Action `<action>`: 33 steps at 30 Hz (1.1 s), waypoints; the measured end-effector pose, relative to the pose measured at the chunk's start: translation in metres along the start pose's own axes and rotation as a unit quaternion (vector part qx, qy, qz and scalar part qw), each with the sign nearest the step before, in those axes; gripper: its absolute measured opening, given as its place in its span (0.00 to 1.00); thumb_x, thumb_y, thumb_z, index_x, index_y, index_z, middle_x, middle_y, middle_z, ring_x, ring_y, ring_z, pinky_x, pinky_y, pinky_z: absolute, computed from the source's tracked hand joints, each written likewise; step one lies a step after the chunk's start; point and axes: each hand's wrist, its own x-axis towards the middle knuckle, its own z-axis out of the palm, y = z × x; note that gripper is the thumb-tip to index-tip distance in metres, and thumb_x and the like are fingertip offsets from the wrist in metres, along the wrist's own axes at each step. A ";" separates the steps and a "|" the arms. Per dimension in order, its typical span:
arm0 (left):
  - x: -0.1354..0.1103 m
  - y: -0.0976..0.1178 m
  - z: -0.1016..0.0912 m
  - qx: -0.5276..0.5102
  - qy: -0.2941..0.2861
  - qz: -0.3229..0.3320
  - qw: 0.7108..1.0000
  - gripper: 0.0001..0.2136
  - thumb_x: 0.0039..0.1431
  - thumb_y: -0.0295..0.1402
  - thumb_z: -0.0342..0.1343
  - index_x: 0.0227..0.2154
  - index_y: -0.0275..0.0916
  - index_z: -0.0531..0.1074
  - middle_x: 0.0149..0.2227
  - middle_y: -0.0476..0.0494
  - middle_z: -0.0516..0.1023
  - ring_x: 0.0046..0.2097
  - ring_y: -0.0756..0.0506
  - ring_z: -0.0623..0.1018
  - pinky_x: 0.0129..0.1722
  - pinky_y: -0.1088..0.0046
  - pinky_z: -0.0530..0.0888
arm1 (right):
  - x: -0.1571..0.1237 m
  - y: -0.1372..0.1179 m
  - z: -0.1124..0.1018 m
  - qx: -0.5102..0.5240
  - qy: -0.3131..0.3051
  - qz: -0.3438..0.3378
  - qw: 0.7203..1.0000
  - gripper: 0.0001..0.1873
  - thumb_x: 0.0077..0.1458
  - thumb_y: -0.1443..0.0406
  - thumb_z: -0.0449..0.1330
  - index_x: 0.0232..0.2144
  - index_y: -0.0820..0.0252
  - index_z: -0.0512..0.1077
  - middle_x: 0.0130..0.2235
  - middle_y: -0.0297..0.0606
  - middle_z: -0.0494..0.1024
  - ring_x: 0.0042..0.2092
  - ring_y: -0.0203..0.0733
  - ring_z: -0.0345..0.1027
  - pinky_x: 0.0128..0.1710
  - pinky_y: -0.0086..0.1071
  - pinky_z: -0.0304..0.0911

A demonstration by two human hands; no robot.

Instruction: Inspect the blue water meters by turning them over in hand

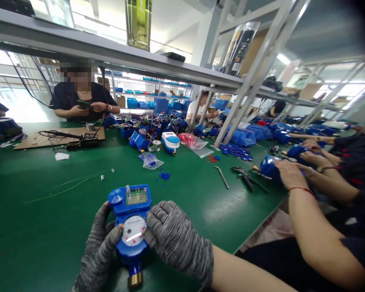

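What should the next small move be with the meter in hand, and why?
Probably a firmer pinch on the dial's rim. The gloved left hand and right hand both clasp the blue meter at its round dial, with the left thumb and right fingertips on opposite edges and the brass fitting pointing toward the person.

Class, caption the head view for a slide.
Gloved left hand and right hand grip a blue water meter over a green table.
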 end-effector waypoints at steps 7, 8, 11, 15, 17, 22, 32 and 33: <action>-0.005 -0.002 0.007 -0.009 0.030 -0.019 0.999 0.38 0.43 0.44 0.70 0.59 0.53 0.63 0.62 0.51 0.64 0.64 0.33 0.59 0.52 0.68 0.74 | -0.001 0.003 0.002 0.094 0.007 0.039 0.995 0.13 0.62 0.59 0.51 0.33 0.59 0.72 0.35 0.38 0.77 0.42 0.42 0.68 0.55 0.41 0.57; -0.007 -0.002 0.008 -0.015 0.034 -0.025 0.999 0.38 0.44 0.45 0.70 0.59 0.54 0.62 0.62 0.52 0.64 0.64 0.33 0.59 0.53 0.67 0.73 | 0.001 0.006 0.002 0.112 0.005 0.038 0.993 0.13 0.62 0.59 0.51 0.33 0.58 0.72 0.34 0.38 0.77 0.40 0.41 0.68 0.53 0.40 0.59; -0.010 -0.003 0.013 -0.037 0.045 -0.038 0.998 0.38 0.46 0.46 0.68 0.60 0.56 0.59 0.59 0.51 0.69 0.63 0.32 0.60 0.56 0.63 0.70 | 0.007 0.032 0.016 0.197 0.042 0.097 0.975 0.13 0.62 0.60 0.51 0.37 0.57 0.74 0.36 0.36 0.78 0.39 0.37 0.70 0.46 0.32 0.63; -0.011 -0.002 0.019 -0.045 0.056 -0.022 0.997 0.41 0.46 0.47 0.68 0.62 0.51 0.57 0.53 0.45 0.74 0.60 0.30 0.65 0.57 0.57 0.70 | 0.017 0.097 0.063 0.160 0.104 0.283 0.940 0.12 0.60 0.64 0.53 0.42 0.59 0.74 0.43 0.39 0.79 0.45 0.40 0.71 0.49 0.31 0.63; -0.011 -0.001 0.021 -0.050 0.055 -0.005 0.997 0.43 0.45 0.48 0.68 0.63 0.48 0.56 0.53 0.42 0.74 0.59 0.30 0.67 0.56 0.57 0.70 | 0.022 0.122 0.084 0.106 0.065 0.315 0.941 0.13 0.58 0.66 0.55 0.44 0.60 0.74 0.45 0.41 0.78 0.47 0.42 0.70 0.52 0.33 0.62; -0.009 -0.001 0.021 -0.043 0.072 -0.034 0.996 0.45 0.40 0.47 0.71 0.62 0.52 0.57 0.53 0.44 0.74 0.58 0.29 0.68 0.56 0.55 0.70 | 0.031 0.139 0.101 0.005 -0.044 0.299 0.953 0.13 0.59 0.65 0.53 0.42 0.58 0.75 0.43 0.42 0.76 0.46 0.43 0.68 0.48 0.33 0.61; -0.007 -0.005 0.013 -0.038 0.020 -0.017 0.999 0.44 0.45 0.47 0.69 0.63 0.50 0.53 0.53 0.42 0.74 0.56 0.30 0.70 0.50 0.60 0.75 | 0.043 0.139 0.084 0.067 -0.023 0.328 0.942 0.08 0.56 0.66 0.55 0.34 0.62 0.75 0.37 0.42 0.77 0.39 0.40 0.68 0.43 0.31 0.61; -0.007 -0.006 0.011 -0.032 0.012 -0.015 0.999 0.44 0.45 0.46 0.68 0.63 0.50 0.52 0.52 0.42 0.74 0.55 0.31 0.71 0.48 0.61 0.76 | 0.045 0.131 0.074 0.089 0.001 0.322 0.943 0.08 0.57 0.66 0.55 0.34 0.62 0.75 0.36 0.41 0.77 0.38 0.39 0.68 0.42 0.30 0.62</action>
